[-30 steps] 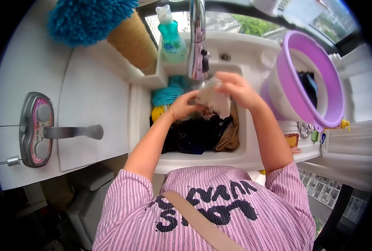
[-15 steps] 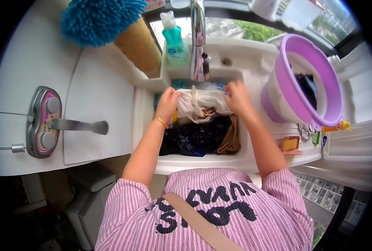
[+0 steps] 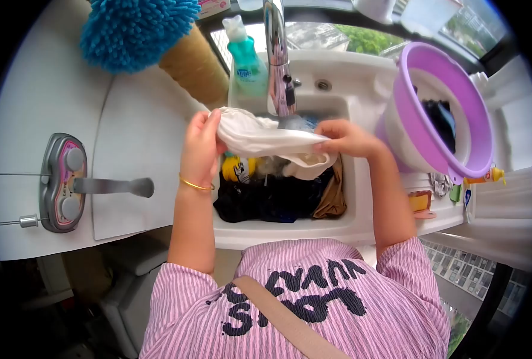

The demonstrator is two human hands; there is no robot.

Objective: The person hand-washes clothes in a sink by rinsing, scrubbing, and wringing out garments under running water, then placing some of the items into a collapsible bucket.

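Note:
A white garment (image 3: 260, 134), wet-looking and bunched, is stretched between my hands above the sink. My left hand (image 3: 201, 146) is closed around its raised left end, with a gold bangle on the wrist. At the other end, my right hand (image 3: 351, 139) pinches the fabric between thumb and fingers; a loose fold hangs below. Beneath lie black clothes (image 3: 266, 197), a brown cloth (image 3: 330, 197) and a yellow item with dark marks (image 3: 239, 169) in the white sink (image 3: 351, 224). The chrome faucet (image 3: 279, 78) hangs just behind the garment.
A teal soap bottle (image 3: 247, 63) stands behind the sink. To the right, a purple-and-white bucket (image 3: 400, 128) holds dark cloth, near a soap dish (image 3: 420, 203). On the left are a blue microfibre duster (image 3: 137, 33) and a grey wall-mounted fixture (image 3: 65, 182).
The white garment has been lifted from the pile and spread out sideways. My left hand has moved left and up, and my right hand slightly right, uncovering the yellow item.

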